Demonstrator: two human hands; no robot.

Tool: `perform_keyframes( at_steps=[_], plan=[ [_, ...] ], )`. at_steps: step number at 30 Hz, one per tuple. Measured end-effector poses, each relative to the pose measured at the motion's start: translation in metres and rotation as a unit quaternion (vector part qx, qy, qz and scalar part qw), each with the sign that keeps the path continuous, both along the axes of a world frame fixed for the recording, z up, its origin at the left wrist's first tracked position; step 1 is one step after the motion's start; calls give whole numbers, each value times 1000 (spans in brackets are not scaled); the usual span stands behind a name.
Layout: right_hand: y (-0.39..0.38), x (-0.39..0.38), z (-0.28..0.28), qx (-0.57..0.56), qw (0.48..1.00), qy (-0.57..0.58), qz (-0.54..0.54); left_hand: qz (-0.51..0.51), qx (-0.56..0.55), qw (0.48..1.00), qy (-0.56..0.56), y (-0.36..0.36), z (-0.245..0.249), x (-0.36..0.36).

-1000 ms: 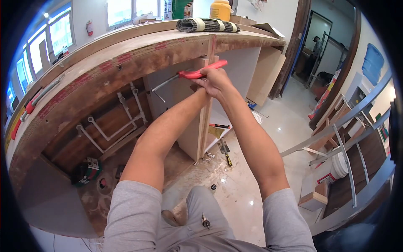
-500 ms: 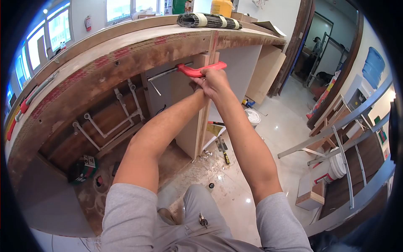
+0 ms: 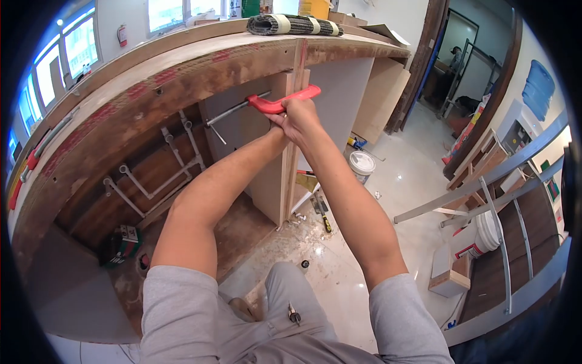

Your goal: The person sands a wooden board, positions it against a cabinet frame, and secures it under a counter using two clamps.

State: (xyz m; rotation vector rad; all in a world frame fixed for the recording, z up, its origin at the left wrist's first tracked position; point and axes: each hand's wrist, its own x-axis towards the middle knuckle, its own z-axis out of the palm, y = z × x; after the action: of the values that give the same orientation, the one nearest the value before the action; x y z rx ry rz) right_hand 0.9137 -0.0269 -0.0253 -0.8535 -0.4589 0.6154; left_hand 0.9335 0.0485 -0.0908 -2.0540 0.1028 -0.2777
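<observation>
A red C-clamp (image 3: 284, 102) spans the upper part of an upright wooden divider (image 3: 285, 182) in an open cabinet frame. Its long screw and sliding T-bar (image 3: 217, 133) stick out to the left. My right hand (image 3: 301, 118) is closed around the clamp's red frame, on the right of the divider's front edge. My left hand (image 3: 280, 130) reaches in beneath the clamp and crosses behind my right wrist. Its fingers are hidden there, so what they touch does not show.
The curved countertop (image 3: 200, 48) runs above, with a rolled dark mat (image 3: 294, 25) on it. White pipes (image 3: 151, 188) line the cabinet's back. A bucket (image 3: 362, 164), a trowel (image 3: 322, 212) and debris lie on the floor. A metal ladder (image 3: 485, 182) stands at right.
My view has shifted slightly. The outer end of the clamp's screw sits a little lower, and its T-bar has turned. Both hands stay at the clamp.
</observation>
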Motion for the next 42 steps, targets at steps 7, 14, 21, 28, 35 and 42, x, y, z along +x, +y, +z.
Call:
perform_keyframes(
  at_steps=[7,14,21,28,35,42],
  plan=[
    [6,2,-12,-12,1000,13,-8,-57,-129,988,-60,28,-16,-27],
    [-17,-20,-5,14,999,-27,11,-117,-162,973,-117,61,-38,-40],
    [-3,-12,-16,2,999,-35,-28,-144,-344,917,-139,73,-75,-36],
    [-11,-14,-16,0,998,-58,-12,-162,-536,722,-406,21,-136,-63],
    [-11,-18,-14,-29,996,-77,-30,-139,-931,16,-338,53,-122,-125],
    [-6,-14,-19,5,995,-95,-36,-222,-946,129,-197,57,-7,-219]
  ],
)
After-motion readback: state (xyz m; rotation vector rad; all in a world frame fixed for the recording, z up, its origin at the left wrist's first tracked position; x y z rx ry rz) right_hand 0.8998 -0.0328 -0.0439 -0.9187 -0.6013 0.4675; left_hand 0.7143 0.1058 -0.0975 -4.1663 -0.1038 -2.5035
